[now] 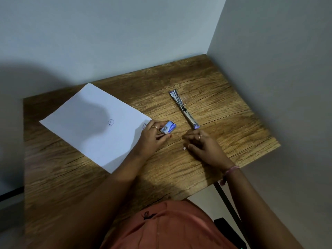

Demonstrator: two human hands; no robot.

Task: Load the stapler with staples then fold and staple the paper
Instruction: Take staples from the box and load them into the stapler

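Holding the small, light staple box (168,127) by its sides, the left hand (152,139) fingers are gripping it while the right hand (201,144) is pinching something tiny.

A plain room in a home or small office, set up as a desk corner. A small wood-grain laminate table (206,83) on thin black metal legs (226,200) is pushed into the corner of two bare, pale grey painted walls (125,33). A white paper sheet (86,119) and an opened silver stapler (184,108) suggest desk work.
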